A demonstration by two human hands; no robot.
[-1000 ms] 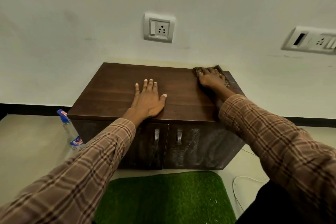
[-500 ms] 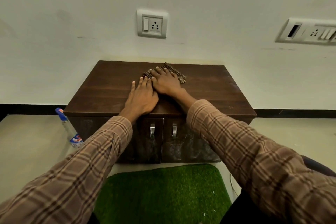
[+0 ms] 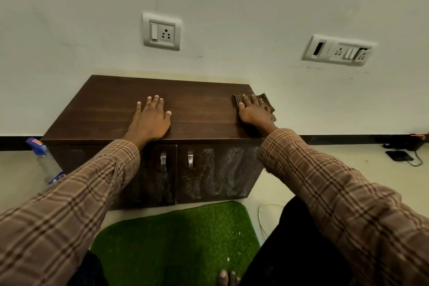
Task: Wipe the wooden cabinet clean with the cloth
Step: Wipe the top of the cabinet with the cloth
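A low dark wooden cabinet stands against the white wall, with two front doors and metal handles. The right door shows pale dusty smears. My left hand rests flat on the top, fingers straight, near the middle. My right hand presses flat on a brown checked cloth at the right end of the top. The cloth's edges stick out from under the fingers and reach the cabinet's right edge.
A spray bottle with a blue cap stands on the floor left of the cabinet. A green grass mat lies in front. A white cable and a dark charger lie on the floor at right. Wall sockets sit above.
My right hand slid the cloth from the right end to the middle of the top, beside my left hand, and back to the right end. The left hand stayed in place.
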